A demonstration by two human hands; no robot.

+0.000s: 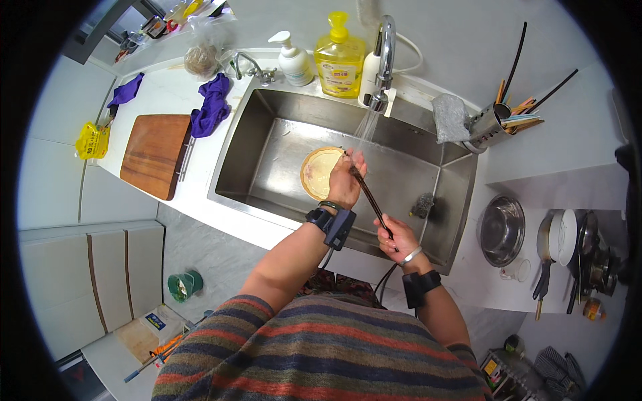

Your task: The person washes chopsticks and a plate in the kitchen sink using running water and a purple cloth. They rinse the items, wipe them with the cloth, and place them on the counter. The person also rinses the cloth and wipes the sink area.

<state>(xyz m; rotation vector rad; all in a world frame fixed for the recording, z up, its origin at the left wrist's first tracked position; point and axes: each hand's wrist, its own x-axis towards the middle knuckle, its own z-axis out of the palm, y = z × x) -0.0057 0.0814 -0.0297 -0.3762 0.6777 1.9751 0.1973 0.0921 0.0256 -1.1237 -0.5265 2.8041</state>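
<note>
Both hands, left hand (pixel 346 182) and right hand (pixel 399 235), grip chopsticks (pixel 370 198) over sink (pixel 441 220) (plate (pixel 317 172) inside).

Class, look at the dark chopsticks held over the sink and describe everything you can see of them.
The chopsticks are long, thin and dark brown, perhaps wood. They slant over the steel sink. The right hand grips their near end; the left hand closes on their far end, beside the water stream and a round pale plate.
</note>
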